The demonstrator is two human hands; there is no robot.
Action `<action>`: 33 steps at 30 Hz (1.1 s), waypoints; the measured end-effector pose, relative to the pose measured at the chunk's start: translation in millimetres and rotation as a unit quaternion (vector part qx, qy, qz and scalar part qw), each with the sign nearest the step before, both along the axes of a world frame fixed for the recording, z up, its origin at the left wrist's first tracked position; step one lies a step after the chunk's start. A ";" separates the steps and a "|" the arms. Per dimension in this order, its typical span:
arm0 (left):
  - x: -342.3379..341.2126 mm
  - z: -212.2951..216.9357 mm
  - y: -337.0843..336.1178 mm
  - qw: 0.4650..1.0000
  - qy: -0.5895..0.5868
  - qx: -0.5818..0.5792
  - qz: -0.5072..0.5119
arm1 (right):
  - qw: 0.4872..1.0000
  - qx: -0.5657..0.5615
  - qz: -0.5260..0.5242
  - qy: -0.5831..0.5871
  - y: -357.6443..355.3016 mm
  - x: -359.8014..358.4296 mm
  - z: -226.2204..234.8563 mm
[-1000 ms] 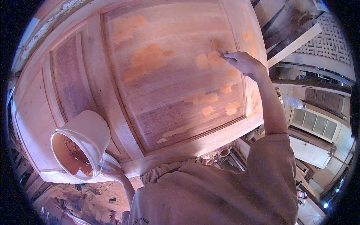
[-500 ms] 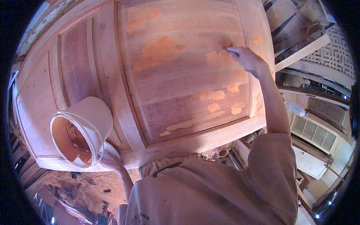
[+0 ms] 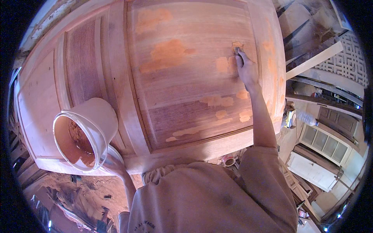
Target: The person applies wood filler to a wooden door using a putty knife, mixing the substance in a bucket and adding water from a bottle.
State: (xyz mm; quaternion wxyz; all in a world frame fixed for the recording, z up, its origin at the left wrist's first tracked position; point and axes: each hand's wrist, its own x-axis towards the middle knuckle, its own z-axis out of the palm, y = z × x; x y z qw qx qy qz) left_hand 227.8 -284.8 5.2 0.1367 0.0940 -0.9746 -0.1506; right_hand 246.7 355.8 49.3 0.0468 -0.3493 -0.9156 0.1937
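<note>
Two hands were busy: the right hand point(image 3: 245, 66) pinched a small scraper point(image 3: 236, 46) flat against the wooden door panel point(image 3: 182, 77) beside orange filler patches point(image 3: 165, 54), while the left hand point(image 3: 112, 163) gripped a white bucket point(image 3: 87, 132) of filler, tilted at the door's near edge.

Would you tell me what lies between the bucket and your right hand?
In the head view, only door panel with orange filler patches separates bucket and right hand.
</note>
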 end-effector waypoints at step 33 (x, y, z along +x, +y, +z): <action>0.5 1.6 -3.6 1.000 -0.016 0.005 -0.003 | 0.967 -0.158 0.013 -0.197 42.6 -37.4 109.1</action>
